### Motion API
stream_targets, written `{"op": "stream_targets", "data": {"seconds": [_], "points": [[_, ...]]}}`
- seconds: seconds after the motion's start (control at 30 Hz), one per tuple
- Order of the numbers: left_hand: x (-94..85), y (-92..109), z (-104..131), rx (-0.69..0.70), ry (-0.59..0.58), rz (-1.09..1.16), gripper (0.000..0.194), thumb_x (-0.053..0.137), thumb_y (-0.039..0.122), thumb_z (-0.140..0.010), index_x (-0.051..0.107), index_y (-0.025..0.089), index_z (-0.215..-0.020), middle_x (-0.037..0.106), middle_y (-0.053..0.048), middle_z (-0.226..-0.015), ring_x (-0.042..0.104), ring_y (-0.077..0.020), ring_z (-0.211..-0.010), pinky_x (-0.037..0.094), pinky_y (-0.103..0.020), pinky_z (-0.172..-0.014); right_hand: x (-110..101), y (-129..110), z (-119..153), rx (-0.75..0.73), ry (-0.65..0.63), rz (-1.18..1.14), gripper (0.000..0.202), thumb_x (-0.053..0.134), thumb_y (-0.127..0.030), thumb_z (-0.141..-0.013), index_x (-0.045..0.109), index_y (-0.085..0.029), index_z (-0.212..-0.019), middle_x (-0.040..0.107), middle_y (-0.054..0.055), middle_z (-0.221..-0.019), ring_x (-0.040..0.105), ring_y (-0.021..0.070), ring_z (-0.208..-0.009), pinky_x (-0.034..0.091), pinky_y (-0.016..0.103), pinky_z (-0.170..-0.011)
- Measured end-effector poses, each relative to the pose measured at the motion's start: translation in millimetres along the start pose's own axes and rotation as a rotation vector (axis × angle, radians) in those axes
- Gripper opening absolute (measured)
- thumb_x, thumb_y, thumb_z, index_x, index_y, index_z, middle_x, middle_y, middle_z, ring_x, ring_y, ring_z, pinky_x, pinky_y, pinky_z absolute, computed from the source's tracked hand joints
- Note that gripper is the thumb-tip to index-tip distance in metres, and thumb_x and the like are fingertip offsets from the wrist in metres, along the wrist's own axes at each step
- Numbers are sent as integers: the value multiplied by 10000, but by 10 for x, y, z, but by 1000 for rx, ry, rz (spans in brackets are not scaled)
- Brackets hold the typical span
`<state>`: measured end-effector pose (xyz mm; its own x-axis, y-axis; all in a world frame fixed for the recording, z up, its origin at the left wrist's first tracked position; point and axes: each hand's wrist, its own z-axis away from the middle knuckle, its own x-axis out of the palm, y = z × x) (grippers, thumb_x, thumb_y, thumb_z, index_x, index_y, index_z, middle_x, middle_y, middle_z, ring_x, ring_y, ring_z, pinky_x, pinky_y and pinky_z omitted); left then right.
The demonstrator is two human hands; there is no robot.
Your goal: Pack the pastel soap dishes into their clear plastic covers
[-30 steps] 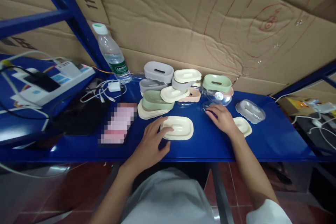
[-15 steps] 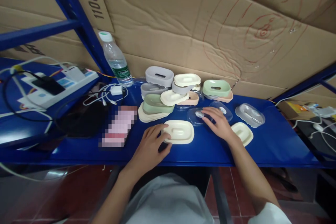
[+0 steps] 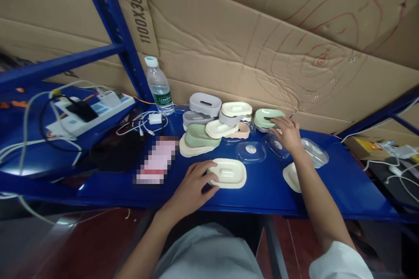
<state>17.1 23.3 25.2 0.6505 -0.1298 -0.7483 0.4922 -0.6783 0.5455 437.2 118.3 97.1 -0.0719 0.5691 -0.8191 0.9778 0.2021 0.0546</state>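
Note:
A cream oval soap-dish tray (image 3: pixel 231 175) with a raised bar in its middle lies near the table's front edge. My left hand (image 3: pixel 196 185) rests at its left end, fingers spread and fingertips touching the rim. At the back, my right hand (image 3: pixel 287 131) is on a green soap dish (image 3: pixel 266 115) with a slot; its fingers are over the right end and the thumb at the front side. A grey piece shows under the green dish. Behind the trays sit stacked soap dishes in grey (image 3: pixel 205 103), green (image 3: pixel 201 136), cream and pink.
Clear plastic covers (image 3: pixel 251 151) lie mid-table, and a clear box (image 3: pixel 314 152) is at right. Another cream tray (image 3: pixel 291 177) is partly behind my right forearm. On the left are a water bottle (image 3: pixel 160 89), a blurred-out phone (image 3: pixel 159 161), white cables and a power strip (image 3: pixel 98 111).
My right hand has moved from the clear cover back and right to the green soap dish. My left hand remains at the cream tray. The camera view has shifted.

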Motion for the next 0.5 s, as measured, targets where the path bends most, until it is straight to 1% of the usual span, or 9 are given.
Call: {"op": "stream_targets", "data": {"seconds": [0.03,0.1,0.17,0.2,0.27,0.3,0.33,0.4,0.5], "points": [[-6,4,3,-13,-10,9,178,690,197,-971,687,268,-1134,612,-75,-1479,576,-288,-1400,466,-524,-1191,-9,-12,-26,-1,0,-4,358,563,-424,-1063,729,-191,-1278,758,160,-1321,663,328,-1267,393,520,-1095],[-19,20,12,-62,-17,31,372,701,180,-957,642,294,-1306,569,-82,-1539,557,-294,-1429,476,-530,-1196,-58,-173,37,7,52,-5,338,573,-434,-1069,737,-195,-1242,785,141,-1258,696,313,-1203,399,500,-1069],[-30,40,22,-118,-9,60,568,722,178,-941,548,321,-1463,480,-97,-1628,522,-307,-1477,490,-530,-1197,-136,-489,249,-24,104,-25,309,594,-426,-1071,726,-224,-1264,788,116,-1266,704,301,-1196,394,497,-1074],[-35,48,26,-138,0,76,657,743,186,-929,497,333,-1520,423,-105,-1672,500,-317,-1502,491,-534,-1203,-177,-684,393,-69,104,-52,284,608,-409,-1070,724,-245,-1270,791,100,-1264,710,291,-1189,396,492,-1075],[-37,54,32,-156,31,106,800,793,224,-905,410,351,-1595,323,-117,-1732,451,-335,-1547,480,-543,-1223,-244,-1089,699,-214,22,-148,255,630,-359,-1066,715,-278,-1292,797,79,-1249,718,271,-1183,416,477,-1064],[-34,50,34,-156,49,115,837,809,249,-902,384,360,-1615,293,-118,-1747,430,-340,-1563,471,-546,-1234,-265,-1276,835,-270,-21,-203,266,636,-339,-1065,702,-279,-1316,796,76,-1250,718,261,-1186,424,468,-1062],[-29,41,34,-147,60,119,840,815,275,-908,381,368,-1621,280,-115,-1754,416,-339,-1574,464,-546,-1242,-277,-1442,946,-309,-47,-252,272,636,-320,-1066,692,-278,-1329,794,73,-1252,717,251,-1188,427,461,-1067],[-10,15,35,-104,61,112,739,801,315,-935,454,373,-1586,314,-103,-1744,411,-330,-1581,455,-539,-1252,-281,-1692,1081,-357,-77,-326,284,632,-304,-1070,677,-267,-1348,789,70,-1260,710,234,-1198,426,450,-1079],[24,-27,40,-27,37,77,495,776,327,-959,632,324,-1433,437,-103,-1685,457,-323,-1553,458,-537,-1252,-265,-1872,1120,-393,-122,-375,325,626,-390,-1073,671,-248,-1362,781,80,-1267,702,230,-1191,423,447,-1091]]}}
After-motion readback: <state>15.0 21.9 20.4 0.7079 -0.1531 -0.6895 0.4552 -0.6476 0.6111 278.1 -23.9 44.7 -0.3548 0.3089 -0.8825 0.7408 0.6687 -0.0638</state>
